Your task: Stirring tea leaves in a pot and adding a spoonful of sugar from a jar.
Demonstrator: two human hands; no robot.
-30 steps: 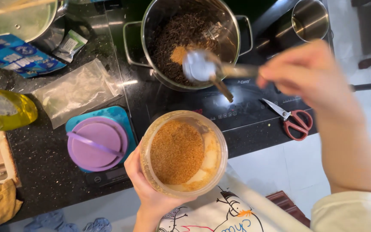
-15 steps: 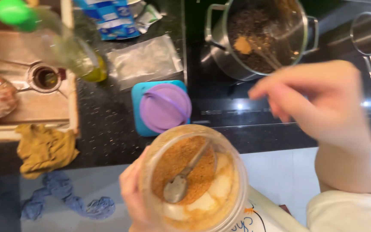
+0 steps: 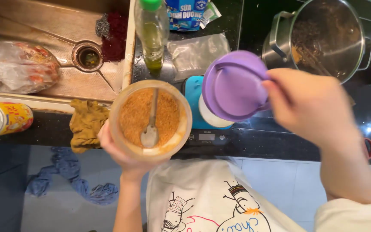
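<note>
My left hand (image 3: 123,157) holds a clear round jar (image 3: 150,119) of brown granulated sugar from below, in front of the dark counter. A metal spoon (image 3: 150,124) lies inside the jar on the sugar. My right hand (image 3: 312,107) grips the edge of a round purple lid (image 3: 233,86) and holds it in the air to the right of the jar, above a blue kitchen scale (image 3: 194,103).
A steel pot (image 3: 325,38) of dark food stands at the back right with a wooden utensil in it. A green-capped oil bottle (image 3: 151,36), a clear plastic bag (image 3: 196,51), a steel sink (image 3: 52,51), a yellow cloth (image 3: 86,122) and a can (image 3: 3,118) lie to the left.
The spoon has been left in the jar. My right hand has let go of it and picked the purple lid up off the blue scale. The view has shifted left.
</note>
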